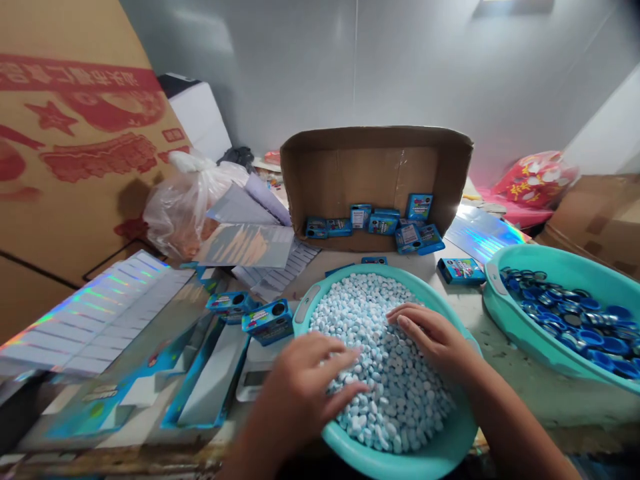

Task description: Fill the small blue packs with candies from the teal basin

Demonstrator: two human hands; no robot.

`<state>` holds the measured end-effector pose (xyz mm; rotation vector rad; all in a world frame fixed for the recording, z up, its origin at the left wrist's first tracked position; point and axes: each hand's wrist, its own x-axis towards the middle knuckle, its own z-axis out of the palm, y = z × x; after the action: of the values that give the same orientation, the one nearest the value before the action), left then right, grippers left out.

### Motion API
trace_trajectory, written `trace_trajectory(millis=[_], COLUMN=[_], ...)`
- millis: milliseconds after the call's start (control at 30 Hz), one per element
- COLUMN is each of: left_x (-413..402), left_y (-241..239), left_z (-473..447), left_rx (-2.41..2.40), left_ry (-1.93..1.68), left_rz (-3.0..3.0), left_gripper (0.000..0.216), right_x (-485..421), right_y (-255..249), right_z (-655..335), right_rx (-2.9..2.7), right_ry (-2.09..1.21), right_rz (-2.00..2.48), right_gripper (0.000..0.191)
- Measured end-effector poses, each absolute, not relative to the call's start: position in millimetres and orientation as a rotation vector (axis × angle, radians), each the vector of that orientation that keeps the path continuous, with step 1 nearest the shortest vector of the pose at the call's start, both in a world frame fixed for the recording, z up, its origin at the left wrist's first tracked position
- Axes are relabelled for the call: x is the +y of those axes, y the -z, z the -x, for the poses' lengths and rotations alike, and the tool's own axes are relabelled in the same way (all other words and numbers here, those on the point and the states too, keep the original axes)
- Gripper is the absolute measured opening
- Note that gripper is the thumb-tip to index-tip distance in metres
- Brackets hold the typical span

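Note:
A turquoise basin [400, 465] full of small pale blue and white candies [370, 300] is in front of me. My left hand [313, 373] is over its left side, fingers apart at the candies and holding nothing that I can make out. On the right, my right hand [435, 337] lies with outstretched fingers on the candies. Two small blue printed boxes [270, 323] stand left of the basin. Partly behind my left hand is a white device with a dark display [254, 379], maybe a scale.
A cardboard box [345, 160] behind the basin holds several small blue boxes. To the right, another turquoise basin [505, 323] contains blue round lids or tins [575, 320]. Flat silvery card sheets [100, 320] and an open blue carton [205, 383] occupy the left side.

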<state>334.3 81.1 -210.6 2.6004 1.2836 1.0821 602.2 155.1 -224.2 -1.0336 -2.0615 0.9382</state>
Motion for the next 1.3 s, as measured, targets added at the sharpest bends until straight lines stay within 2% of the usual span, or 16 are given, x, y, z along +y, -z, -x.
trace_trajectory(millis=[67, 100, 200, 267, 533, 633, 1067, 1300], left_x=[77, 77, 76, 75, 66, 69, 67, 72], left_y=[214, 217, 225, 226, 225, 229, 229, 228], left_z=[-366, -378, -395, -397, -402, -403, -406, -398], left_rx=[1.244, 1.242, 1.240, 1.231, 1.209, 1.164, 1.254, 1.110], left_ry=[-0.810, -0.723, -0.567, -0.502, -0.497, -0.490, -0.432, -0.455], left_rz=[-2.552, -2.515, -2.459, -2.454, -2.520, -2.589, -2.604, -2.790], left_gripper=[0.042, 0.039, 0.014, 0.007, 0.003, 0.009, 0.008, 0.003], right_x=[156, 156, 157, 158, 158, 158, 158, 157], right_y=[226, 228, 234, 238, 238, 238, 233, 235], right_z=[-602, -602, -604, -605, -605, -605, -604, -604], right_rx=[-2.078, -2.082, -2.090, -2.091, -2.080, -2.083, -2.086, -2.073], right_ry=[-0.894, -0.877, -0.841, -0.818, -0.804, -0.811, -0.821, -0.817], right_rz=[1.018, 1.008, 0.995, 1.007, 1.043, 1.038, 1.022, 1.014], right_gripper=[0.027, 0.023, 0.014, 0.011, 0.009, 0.009, 0.010, 0.010])
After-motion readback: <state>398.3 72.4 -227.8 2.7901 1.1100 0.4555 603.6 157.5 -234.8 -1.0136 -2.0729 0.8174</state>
